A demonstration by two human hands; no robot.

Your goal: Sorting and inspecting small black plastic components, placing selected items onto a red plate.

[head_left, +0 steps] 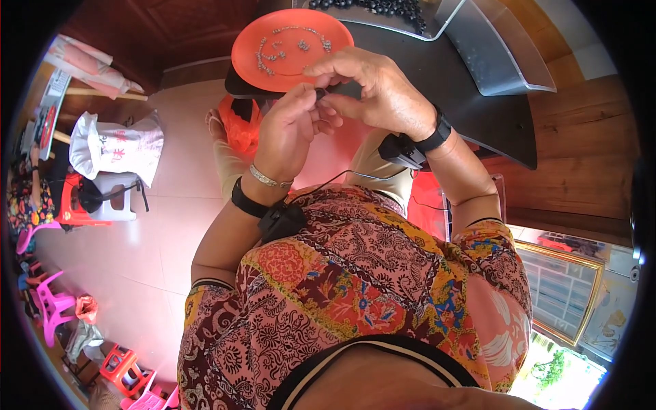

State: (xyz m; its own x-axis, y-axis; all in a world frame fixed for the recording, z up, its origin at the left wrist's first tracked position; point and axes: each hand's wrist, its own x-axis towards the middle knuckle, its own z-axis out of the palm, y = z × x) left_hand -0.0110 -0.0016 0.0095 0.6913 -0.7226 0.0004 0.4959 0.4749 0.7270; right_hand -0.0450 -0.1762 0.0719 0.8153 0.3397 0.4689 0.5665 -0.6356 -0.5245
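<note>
Above my lap, both hands come together. My left hand (288,124) is closed, pinching a small black rounded piece (320,93) between thumb and fingertips. My right hand (379,87) curls in from the other side, its thumb close to that piece and its index finger bent over it. Whether something tiny sits in the right fingertips is too small to make out. Just beyond the hands, a round red plate (249,65) carries small silvery bits, some in a curved row and others in little clusters.
The plate rests on a dark table (444,72). Behind it stands a clear tray (437,31) of many black pieces, beside a translucent bin (495,58). An orange-red bag (239,130) lies by my foot. A white sack (119,147) and plastic stools (123,369) stand to the left.
</note>
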